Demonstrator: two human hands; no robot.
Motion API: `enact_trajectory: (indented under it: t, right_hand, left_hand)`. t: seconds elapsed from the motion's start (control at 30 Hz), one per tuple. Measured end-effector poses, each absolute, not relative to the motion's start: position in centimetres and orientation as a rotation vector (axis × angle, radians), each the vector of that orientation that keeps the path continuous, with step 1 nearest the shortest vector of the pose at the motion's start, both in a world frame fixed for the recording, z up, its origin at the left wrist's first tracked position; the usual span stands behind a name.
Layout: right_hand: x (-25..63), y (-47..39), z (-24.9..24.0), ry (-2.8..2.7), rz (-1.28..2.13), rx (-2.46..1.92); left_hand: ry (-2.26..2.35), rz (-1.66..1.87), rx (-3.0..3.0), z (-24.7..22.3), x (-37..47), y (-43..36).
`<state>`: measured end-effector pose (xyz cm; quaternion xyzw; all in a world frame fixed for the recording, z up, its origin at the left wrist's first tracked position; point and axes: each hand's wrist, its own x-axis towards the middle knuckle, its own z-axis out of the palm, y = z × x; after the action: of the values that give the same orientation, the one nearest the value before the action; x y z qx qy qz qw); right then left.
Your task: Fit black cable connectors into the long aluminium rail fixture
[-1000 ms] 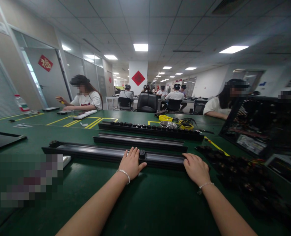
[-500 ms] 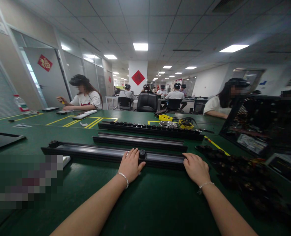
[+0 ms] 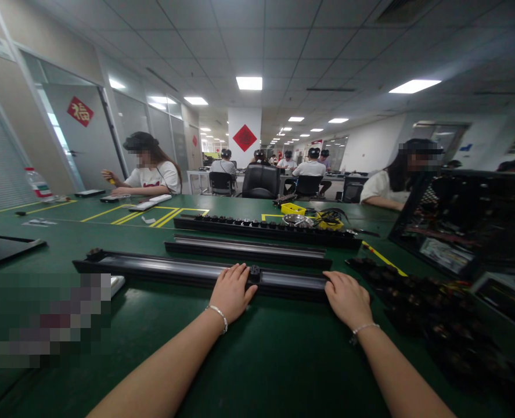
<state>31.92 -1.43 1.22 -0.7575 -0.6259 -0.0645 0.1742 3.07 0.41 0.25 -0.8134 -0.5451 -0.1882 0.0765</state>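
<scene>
A long black rail (image 3: pixel 161 270) with a shiny grey channel lies across the table in front of me. My left hand (image 3: pixel 231 290) rests over its middle, fingers stretched across the channel and thumb apart at the near side. Right beside those fingers, a small black block (image 3: pixel 255 273) sits in the channel. At the rail's right end, my right hand (image 3: pixel 348 296) is closed over the edge, its fingertips on the top; the underside of this grip is hidden. Another small black block (image 3: pixel 95 254) sits at the left end of the rail.
Behind lie a second black rail (image 3: pixel 248 249) and a third rail (image 3: pixel 261 229) lined with several small parts. Dark parts are piled (image 3: pixel 440 319) at right, near an open black case (image 3: pixel 449 226). Yellow trays (image 3: pixel 292 209) and a metal bowl (image 3: pixel 298 220) stand farther back. Co-workers sit across the table.
The black block beside my left hand has slid slightly to the right along the channel, and the left fingers have shifted a little with it. My right hand stays at the rail's end.
</scene>
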Motion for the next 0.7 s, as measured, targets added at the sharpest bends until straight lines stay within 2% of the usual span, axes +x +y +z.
enact_trajectory:
  t: [0.7]
  right_hand:
    - [31.90, -1.46, 1.10, -1.760, -0.174, -2.132]
  left_hand:
    - [-1.590, -0.586, -2.462, 0.06, 3.99, 0.14]
